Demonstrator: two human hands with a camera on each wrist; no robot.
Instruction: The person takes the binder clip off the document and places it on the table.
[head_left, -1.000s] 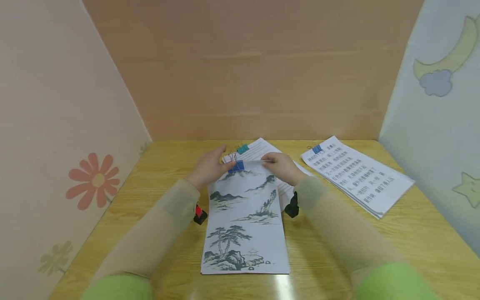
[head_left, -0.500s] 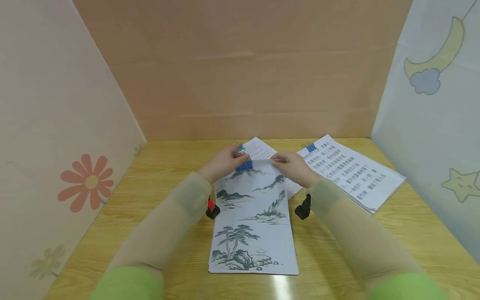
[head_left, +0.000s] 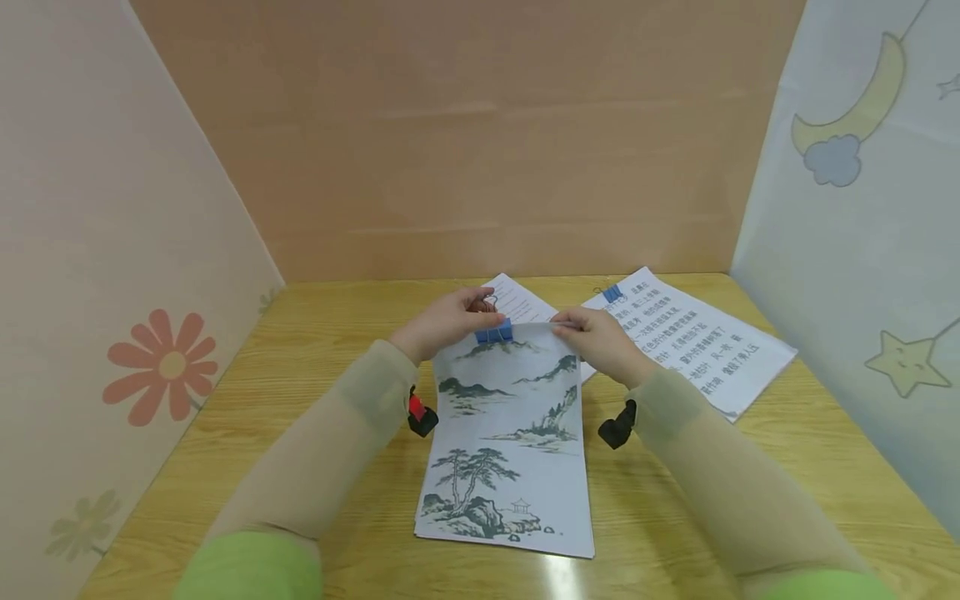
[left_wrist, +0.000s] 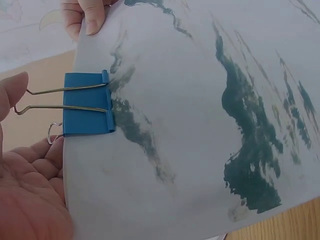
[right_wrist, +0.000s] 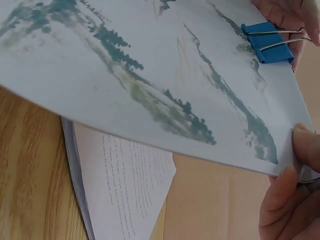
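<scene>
A stack of paper (head_left: 510, 467), its top sheet printed with a landscape painting, is raised at its upper edge, which carries a blue binder clip (head_left: 493, 331). My left hand (head_left: 448, 323) is at the clip, the thumb at the end of the front wire handle and curled fingers behind, around the rear handle (left_wrist: 54, 132). How firmly it grips is partly hidden. At the upper right corner, my right hand (head_left: 603, 340) pinches the sheets between thumb and fingers. In the right wrist view the thumb (right_wrist: 306, 145) presses the front of the paper.
Behind the painted stack lies another printed stack (head_left: 517, 298), partly covered. To the right, a text stack (head_left: 697, 342) with a smaller blue clip (head_left: 612, 293) lies at an angle on the wooden table (head_left: 322, 333). Papered walls (head_left: 480, 167) stand at the back and sides.
My left thumb and fingers have closed in around the binder clip's handles. The head view has shifted a little. My right hand keeps its pinch on the corner.
</scene>
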